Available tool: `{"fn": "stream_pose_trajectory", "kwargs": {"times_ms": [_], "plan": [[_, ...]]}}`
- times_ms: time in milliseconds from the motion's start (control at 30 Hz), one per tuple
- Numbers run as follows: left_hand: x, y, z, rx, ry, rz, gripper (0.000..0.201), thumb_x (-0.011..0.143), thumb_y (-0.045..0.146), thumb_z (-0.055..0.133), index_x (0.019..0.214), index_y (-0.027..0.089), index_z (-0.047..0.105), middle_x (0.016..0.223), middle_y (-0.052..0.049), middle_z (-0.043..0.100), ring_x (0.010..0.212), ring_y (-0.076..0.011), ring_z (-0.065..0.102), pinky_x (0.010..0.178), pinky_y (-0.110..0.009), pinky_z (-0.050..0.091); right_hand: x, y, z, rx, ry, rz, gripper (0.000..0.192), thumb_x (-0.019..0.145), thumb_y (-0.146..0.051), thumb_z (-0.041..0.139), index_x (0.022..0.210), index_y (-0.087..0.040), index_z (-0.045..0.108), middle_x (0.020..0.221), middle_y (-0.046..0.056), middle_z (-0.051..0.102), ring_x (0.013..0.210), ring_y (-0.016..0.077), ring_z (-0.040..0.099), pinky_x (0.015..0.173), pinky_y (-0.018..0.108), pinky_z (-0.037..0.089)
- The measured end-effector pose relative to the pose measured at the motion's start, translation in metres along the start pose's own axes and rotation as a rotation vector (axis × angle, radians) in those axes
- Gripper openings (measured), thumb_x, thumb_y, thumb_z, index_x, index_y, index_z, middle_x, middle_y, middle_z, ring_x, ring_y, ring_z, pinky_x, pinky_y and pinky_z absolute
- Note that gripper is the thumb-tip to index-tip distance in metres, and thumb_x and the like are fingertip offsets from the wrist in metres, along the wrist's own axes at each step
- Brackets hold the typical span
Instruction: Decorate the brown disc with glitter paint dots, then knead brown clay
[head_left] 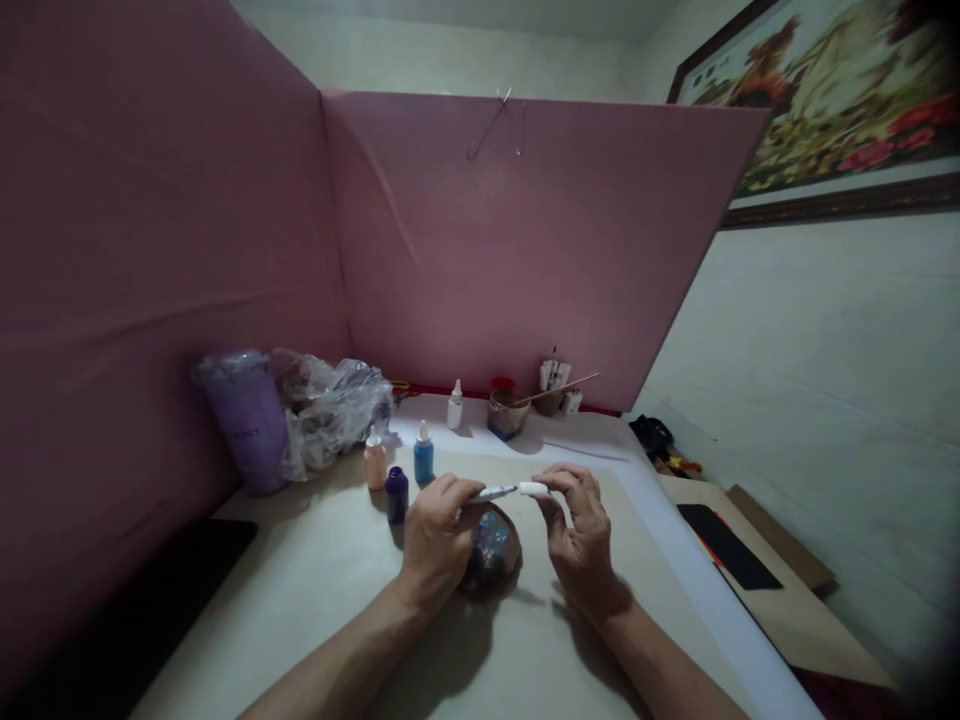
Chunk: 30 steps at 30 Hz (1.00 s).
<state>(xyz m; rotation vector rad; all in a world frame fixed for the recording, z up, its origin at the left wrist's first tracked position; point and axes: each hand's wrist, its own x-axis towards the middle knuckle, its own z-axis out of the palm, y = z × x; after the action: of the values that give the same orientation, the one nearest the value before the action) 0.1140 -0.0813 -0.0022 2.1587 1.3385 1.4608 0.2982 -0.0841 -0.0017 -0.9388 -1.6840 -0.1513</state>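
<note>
Two hands are working over the paper-covered table [315, 600]. The left hand [435, 535] is pinching one pen [491, 493] by its barrel, fingers curled closed round it, while the right hand [577, 530] is gripping the white cap [534, 489] at the pen's three o'clock end between thumb and forefinger, the other fingers loosely bent. Pen and cap are meeting, though whether the cap is fully seated is hard to tell at this size. Just under the pen, one painted stone [491, 550] is lying on the table, partly tucked behind the left hand.

Counting bottles now: four small ones. A dark purple bottle [397, 494], a blue bottle [424, 454] and a peach bottle [375, 461] are clustering at ten o'clock from the stone; a white bottle [455, 405] is standing farther off at twelve. One water jar [507, 412] is sitting beside it, one brush [559, 388] resting across a small cup [551, 400]. At nine to ten o'clock, one purple tumbler [247, 420] and one crumpled plastic bag [330, 405] are leaning against the pink screen [525, 240].
</note>
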Motion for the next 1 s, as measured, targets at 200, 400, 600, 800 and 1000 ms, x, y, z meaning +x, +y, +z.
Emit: {"fn": "stream_pose_trajectory", "kwargs": {"times_ms": [200, 400, 600, 800, 1000], "plan": [[-0.0002, -0.0001, 0.0006, 0.058, -0.015, 0.028, 0.014, 0.082, 0.013, 0.056, 0.086, 0.02, 0.068, 0.077, -0.003, 0.061, 0.074, -0.0156, 0.057, 0.066, -0.025, 0.043, -0.0005, -0.0007, -0.0007, -0.003, -0.034, -0.009, 0.012, 0.092, -0.017, 0.05, 0.101, -0.023, 0.056, 0.094, 0.007, 0.057, 0.094, 0.0235, 0.052, 0.082, 0.041, 0.044], [0.0004, 0.0021, -0.0001, 0.087, -0.019, 0.062, 0.013, 0.083, 0.014, 0.056, 0.087, 0.019, 0.068, 0.076, -0.004, 0.061, 0.074, -0.0157, 0.057, 0.066, -0.025, 0.042, 0.0009, -0.0035, -0.0006, 0.029, -0.066, -0.012, 0.015, 0.091, -0.017, 0.05, 0.103, -0.022, 0.058, 0.093, 0.007, 0.058, 0.095, 0.0234, 0.053, 0.083, 0.041, 0.044], [-0.0004, 0.0014, 0.0008, 0.104, -0.026, 0.064, 0.013, 0.084, 0.015, 0.058, 0.089, 0.018, 0.069, 0.075, -0.003, 0.061, 0.073, -0.015, 0.057, 0.066, -0.024, 0.043, 0.0018, -0.0032, -0.0004, 0.114, -0.107, -0.009, 0.019, 0.09, -0.016, 0.052, 0.105, -0.023, 0.061, 0.092, 0.007, 0.059, 0.095, 0.0235, 0.054, 0.082, 0.04, 0.047], [-0.0017, 0.0008, -0.0003, 0.112, -0.087, 0.105, 0.015, 0.085, 0.017, 0.057, 0.096, 0.019, 0.068, 0.075, -0.002, 0.062, 0.072, -0.0138, 0.058, 0.065, -0.023, 0.043, 0.0003, -0.0025, -0.0001, 0.244, -0.129, 0.097, 0.019, 0.091, -0.016, 0.052, 0.105, -0.023, 0.063, 0.096, 0.007, 0.056, 0.092, 0.0205, 0.056, 0.078, 0.034, 0.049], [-0.0015, 0.0045, -0.0049, 0.141, -0.099, 0.184, 0.017, 0.085, 0.016, 0.055, 0.095, 0.018, 0.069, 0.072, -0.002, 0.063, 0.066, -0.0131, 0.058, 0.061, -0.022, 0.043, -0.0001, -0.0025, -0.0014, 0.353, -0.188, 0.217, 0.013, 0.091, -0.02, 0.054, 0.099, -0.022, 0.064, 0.095, 0.006, 0.055, 0.087, 0.0181, 0.058, 0.076, 0.031, 0.049]]}}
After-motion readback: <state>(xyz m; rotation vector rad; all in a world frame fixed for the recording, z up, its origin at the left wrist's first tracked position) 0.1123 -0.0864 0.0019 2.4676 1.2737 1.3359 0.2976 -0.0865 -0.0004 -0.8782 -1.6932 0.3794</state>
